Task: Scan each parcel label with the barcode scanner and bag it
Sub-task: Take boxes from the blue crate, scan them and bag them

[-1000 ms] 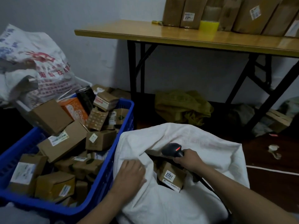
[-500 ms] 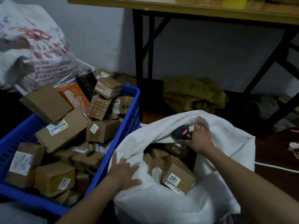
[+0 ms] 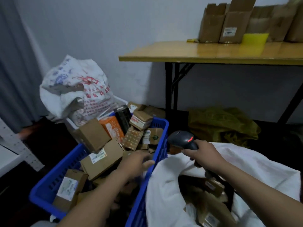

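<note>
While the left hand [image 3: 136, 163] reaches over the blue crate [image 3: 161, 128], its fingers look straight and loosely spread above the heaped parcels [image 3: 141, 120]. Nothing pinched that I can confirm, but it's blurred, so low confidence. Opposite, the right hand [image 3: 204, 155] is wrapped round the grip of the barcode scanner [image 3: 181, 139]. Its head points left twd the crate, red lamp lit on top. It sits just above the near edge of the white sack [image 3: 164, 185], btwn crate and sack mouth.

Unscanned stock is piled in the crate; some bagged parcels [image 3: 213, 185] lie down inside the sack. Close to the left hand is a brown carton [image 3: 101, 159] w/ a white label facing up.

My guess on handling: small cardboard boxes, prob light, stiff on the faces, softer at corners, matte so not slippery. I'd take one across two opposite side faces, thumb one side, fingers the other, leaving the label clear for the beam. The heap is loose and tilted, so pulling one could tumble its neighbours.

Other shapes: an orange printed box [image 3: 113, 128], a glossy black box [image 3: 123, 117], a dotted carton [image 3: 132, 138]. Crate is hard slotted plastic. Sack looks like soft, floppy cloth w/ a sagging mouth, and may need holding apart for the drop.
</note>
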